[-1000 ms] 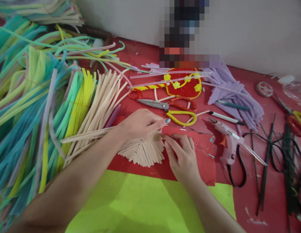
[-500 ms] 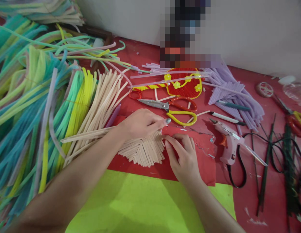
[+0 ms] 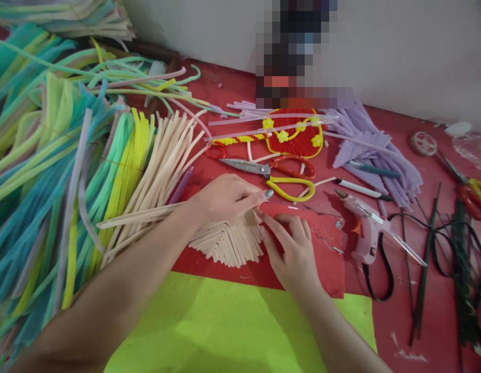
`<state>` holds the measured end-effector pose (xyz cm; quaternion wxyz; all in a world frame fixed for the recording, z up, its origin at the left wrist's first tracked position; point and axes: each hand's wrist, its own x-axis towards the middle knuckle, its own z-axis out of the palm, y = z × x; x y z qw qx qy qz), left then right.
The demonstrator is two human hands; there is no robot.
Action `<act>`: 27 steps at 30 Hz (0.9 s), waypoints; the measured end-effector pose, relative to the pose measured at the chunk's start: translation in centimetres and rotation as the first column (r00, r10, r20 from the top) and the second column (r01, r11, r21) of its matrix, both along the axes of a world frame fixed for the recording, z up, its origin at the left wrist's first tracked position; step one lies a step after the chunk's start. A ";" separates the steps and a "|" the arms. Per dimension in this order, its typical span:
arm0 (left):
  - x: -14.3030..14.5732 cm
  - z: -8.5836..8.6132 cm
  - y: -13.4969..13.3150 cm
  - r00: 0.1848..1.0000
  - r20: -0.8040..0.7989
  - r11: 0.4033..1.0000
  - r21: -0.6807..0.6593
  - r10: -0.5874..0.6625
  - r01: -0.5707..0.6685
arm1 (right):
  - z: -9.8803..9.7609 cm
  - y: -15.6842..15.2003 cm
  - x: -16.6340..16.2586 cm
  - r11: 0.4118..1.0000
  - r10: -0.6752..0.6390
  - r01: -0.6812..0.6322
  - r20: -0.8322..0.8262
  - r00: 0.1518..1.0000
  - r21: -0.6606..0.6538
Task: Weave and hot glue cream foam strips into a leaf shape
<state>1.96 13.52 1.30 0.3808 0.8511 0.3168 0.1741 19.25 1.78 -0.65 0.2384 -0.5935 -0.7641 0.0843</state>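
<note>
Under my hands a fan-shaped piece of beige pipe cleaners (image 3: 229, 244), laid side by side in a V pattern, rests on a red sheet (image 3: 329, 264). My left hand (image 3: 229, 199) is closed over its top part, thumb stretched right, and hides that part. At the piece's right edge, the index finger and thumb of my right hand (image 3: 292, 243) hold the pipe-cleaner ends, the other fingers curled. Loose beige strands (image 3: 137, 216) stick out left from beneath my left forearm. Scissors (image 3: 259, 167) with red and yellow handles lie just beyond my hands.
Heaps of coloured pipe cleaners (image 3: 38, 207) fill the left side. Behind the scissors lies a red and yellow fan-shaped ornament (image 3: 294, 142), beside purple pipe cleaners (image 3: 374, 150). A pink glue gun (image 3: 370, 228) and dark stems (image 3: 422, 280) are at right; a lime-green sheet (image 3: 224, 326) lies in front.
My right index finger has shifted slightly up and left along the piece's edge, and its gap to the thumb has widened. My left hand has stayed in place.
</note>
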 end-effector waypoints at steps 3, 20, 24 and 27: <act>0.0 0.0 0.0 1.000 -0.003 1.000 -0.004 0.001 -0.001 | 0.1 0.0 0.0 1.000 -0.008 0.008 -0.007 1.000 -0.003; 0.0 -0.1 0.0 1.000 0.005 1.000 0.005 0.002 -0.002 | -0.1 -0.1 0.0 1.000 -0.002 0.002 -0.018 1.000 -0.008; 0.0 -0.1 0.0 1.000 -0.005 1.000 0.004 0.004 -0.004 | -0.2 -0.1 0.1 0.999 0.002 -0.001 0.031 1.000 -0.033; 0.0 -0.1 0.0 1.000 -0.003 1.000 -0.013 0.000 0.000 | -0.3 -0.2 0.1 0.999 0.005 -0.003 0.040 0.999 -0.036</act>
